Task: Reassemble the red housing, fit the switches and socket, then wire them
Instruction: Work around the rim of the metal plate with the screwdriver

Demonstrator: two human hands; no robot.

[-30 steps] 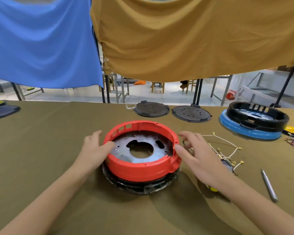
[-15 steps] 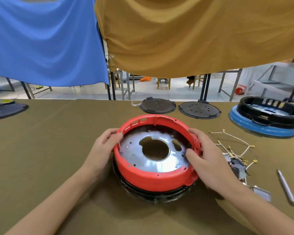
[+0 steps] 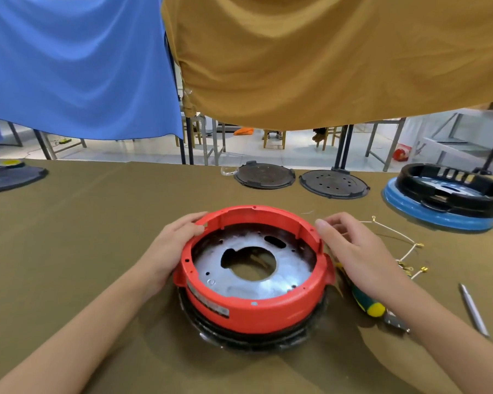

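Left hand curled round left rim of red housing, thumb on top edge. Right hand relaxed, fingers loosely spread, fingertips at right rim; contact unclear. Sat mid-table on black base ring; inside lay silver metal plate with central hole. Screwdriver, wires to right.

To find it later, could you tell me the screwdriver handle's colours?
Dark green with a yellow end, on the screwdriver in the head view.
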